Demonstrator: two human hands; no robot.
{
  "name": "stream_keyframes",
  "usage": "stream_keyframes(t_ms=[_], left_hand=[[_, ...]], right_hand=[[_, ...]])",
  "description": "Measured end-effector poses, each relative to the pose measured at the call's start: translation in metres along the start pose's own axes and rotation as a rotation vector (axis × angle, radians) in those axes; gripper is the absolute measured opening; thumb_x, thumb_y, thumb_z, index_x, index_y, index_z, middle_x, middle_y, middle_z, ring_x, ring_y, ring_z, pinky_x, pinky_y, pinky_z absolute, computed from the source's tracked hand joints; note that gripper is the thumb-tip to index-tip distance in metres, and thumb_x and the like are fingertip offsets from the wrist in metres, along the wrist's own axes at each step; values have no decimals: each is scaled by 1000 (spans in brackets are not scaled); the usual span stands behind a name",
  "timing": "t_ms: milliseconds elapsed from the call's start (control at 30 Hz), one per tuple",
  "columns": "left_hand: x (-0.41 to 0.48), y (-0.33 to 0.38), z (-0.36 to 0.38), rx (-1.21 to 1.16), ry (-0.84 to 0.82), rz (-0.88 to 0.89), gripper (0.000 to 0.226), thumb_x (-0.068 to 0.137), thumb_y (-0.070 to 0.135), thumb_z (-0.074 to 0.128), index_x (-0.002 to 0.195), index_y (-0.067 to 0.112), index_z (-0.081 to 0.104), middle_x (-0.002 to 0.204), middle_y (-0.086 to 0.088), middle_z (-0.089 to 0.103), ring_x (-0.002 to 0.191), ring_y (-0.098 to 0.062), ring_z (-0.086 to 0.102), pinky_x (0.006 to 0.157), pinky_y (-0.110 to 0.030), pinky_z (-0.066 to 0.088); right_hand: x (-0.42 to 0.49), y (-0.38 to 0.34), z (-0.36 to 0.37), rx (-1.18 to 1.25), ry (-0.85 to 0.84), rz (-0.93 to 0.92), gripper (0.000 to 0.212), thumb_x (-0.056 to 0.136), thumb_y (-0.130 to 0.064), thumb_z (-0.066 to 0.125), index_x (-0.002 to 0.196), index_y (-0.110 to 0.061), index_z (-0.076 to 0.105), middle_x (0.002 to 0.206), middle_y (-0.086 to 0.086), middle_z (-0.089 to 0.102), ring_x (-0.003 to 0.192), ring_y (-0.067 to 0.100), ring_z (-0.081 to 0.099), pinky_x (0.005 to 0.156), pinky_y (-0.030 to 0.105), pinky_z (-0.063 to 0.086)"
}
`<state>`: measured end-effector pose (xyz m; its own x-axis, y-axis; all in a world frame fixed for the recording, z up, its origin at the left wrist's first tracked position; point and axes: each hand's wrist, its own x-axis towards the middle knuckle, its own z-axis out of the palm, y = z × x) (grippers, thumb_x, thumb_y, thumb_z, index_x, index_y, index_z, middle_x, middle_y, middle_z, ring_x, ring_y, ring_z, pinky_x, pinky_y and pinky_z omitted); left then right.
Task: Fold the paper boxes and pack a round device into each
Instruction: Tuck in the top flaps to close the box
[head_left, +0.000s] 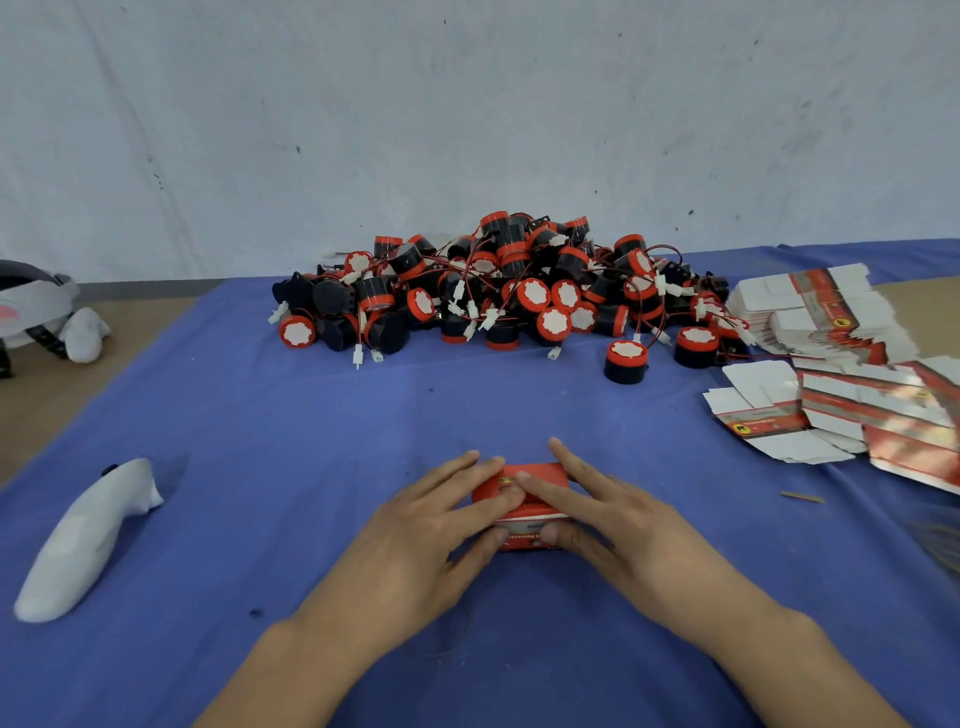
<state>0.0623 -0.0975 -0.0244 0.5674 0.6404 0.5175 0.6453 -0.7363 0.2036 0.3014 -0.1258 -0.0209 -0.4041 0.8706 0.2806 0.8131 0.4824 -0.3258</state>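
The small red printed paper box sits on the blue cloth at the near middle, between both hands; its flaps look folded shut, and whether a device is inside cannot be told; the left hand lays straight fingers across the box's top with its thumb against the near face, pinching it; the right hand mirrors this from the other side, fingers overlapping the left ones on top, thumb on the near face, so both hands are clamped on the box.

Behind it, well apart, lies a heap of round black devices with red caps, white labels and red wires ending in white plugs; one such black-and-red round device stands upright alone just in front of the heap's right side; to the right, stacks of flat unfolded white-and-red box blanks spread to the cloth's edge, with more fanned blanks nearer.

On the left a white handheld controller lies on the cloth; a white headset rests on the brown tabletop at the far left; a thin brown sliver lies right of the hands.
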Motion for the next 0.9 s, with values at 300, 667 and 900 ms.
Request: stream_keyframes(t_ms=[300, 667, 900], left_hand=[[0, 0, 6, 49, 61, 61, 37, 99, 33, 49, 130, 24, 67, 142, 3, 57, 135, -20, 51, 92, -42, 58], [11, 17, 4, -548, 88, -368, 23, 94, 52, 51, 112, 53, 63, 119, 29, 60, 118, -1, 53, 97, -20, 45], [36, 56, 1, -1017, 385, -496, 24, 99, 38, 38, 99, 28, 60, 95, 7, 67, 87, -9, 66, 74, -18, 52]], right_hand=[[-4, -5, 2, -126, 81, -37, 49, 101, -50, 31, 149, -47, 27, 163, 4, 27, 120, 24, 62, 84, 32, 53], [2, -12, -7, 729, 174, 203, 30, 91, -48, 54, 117, -59, 64, 142, -26, 51, 130, -7, 48, 96, 18, 48], [18, -55, 5, 1111, 383, 182, 16, 100, -25, 58, 113, -35, 57, 105, -12, 68, 99, 11, 66, 88, 21, 53]])
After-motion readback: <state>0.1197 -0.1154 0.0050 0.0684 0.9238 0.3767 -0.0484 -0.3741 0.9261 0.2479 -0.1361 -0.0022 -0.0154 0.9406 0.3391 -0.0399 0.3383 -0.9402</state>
